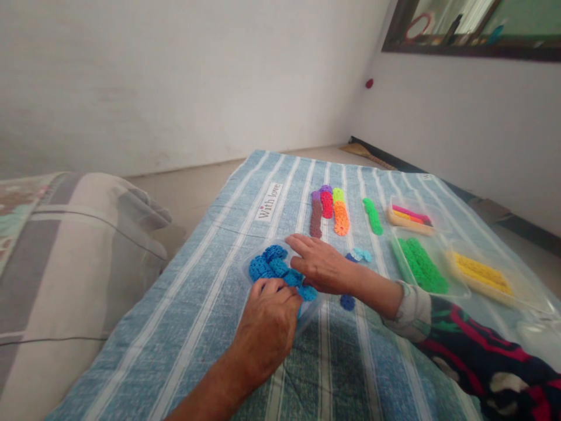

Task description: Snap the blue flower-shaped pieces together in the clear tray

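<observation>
Round blue crocheted pieces [277, 268] lie stacked in rows inside a clear plastic container [310, 316] near the middle of the striped cloth. My left hand [272, 316] reaches in from the near side, its fingers curled over the closest pieces; its fingertips are hidden. From the right comes my right hand [322, 264], at the container's far right side. Its fingers stretch out over the rim and the blue pieces, spread a little apart. Beside its wrist lie light blue crocheted pieces [362, 254] and a dark blue piece [347, 302].
Behind are overlapping rows of brown [315, 219], red [326, 206], orange [340, 219] and green crocheted pieces [373, 216]. At right stand clear containers with green [421, 266], yellow [482, 273] and mixed pieces [411, 216]. A cloth-covered seat [100, 245] is at left.
</observation>
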Demonstrator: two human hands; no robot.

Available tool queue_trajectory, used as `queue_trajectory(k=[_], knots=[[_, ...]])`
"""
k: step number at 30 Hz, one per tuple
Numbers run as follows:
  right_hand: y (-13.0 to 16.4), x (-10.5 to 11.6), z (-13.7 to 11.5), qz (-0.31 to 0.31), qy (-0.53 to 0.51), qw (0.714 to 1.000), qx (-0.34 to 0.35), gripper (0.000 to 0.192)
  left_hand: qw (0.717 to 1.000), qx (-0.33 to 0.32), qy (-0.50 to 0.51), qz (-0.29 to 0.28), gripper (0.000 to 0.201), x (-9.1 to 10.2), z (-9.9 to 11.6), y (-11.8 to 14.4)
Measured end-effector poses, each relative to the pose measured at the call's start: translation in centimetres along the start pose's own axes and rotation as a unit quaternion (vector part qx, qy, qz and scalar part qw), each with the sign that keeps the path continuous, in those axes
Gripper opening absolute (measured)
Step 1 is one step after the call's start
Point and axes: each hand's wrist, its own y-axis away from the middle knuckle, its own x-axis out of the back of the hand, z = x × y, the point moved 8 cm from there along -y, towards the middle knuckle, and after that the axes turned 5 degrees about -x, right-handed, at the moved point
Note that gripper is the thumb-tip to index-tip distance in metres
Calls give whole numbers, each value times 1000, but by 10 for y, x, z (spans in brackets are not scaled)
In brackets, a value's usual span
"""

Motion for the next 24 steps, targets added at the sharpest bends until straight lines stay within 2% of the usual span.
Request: queue_trajectory(k=[3,8,13,19,24], knots=[[3,0,2,-14,-15,1000,-14,8,1000,1,0,0,21,1,0,-1],[10,-3,6,-24,-41,998,-38,21,1000,2,2,-9,21,-1,0,-3],[13,-3,5,-21,-47,998,-44,26,1000,8,-5,-21,20,-3,-1,-7],[11,0,6,-27,-67,996,-51,24,999,16,-13,-36,18,-5,-2,-10],[11,-1,7,-41,-59,996,-53,27,999,18,-5,-27,18,-4,-2,-11]])
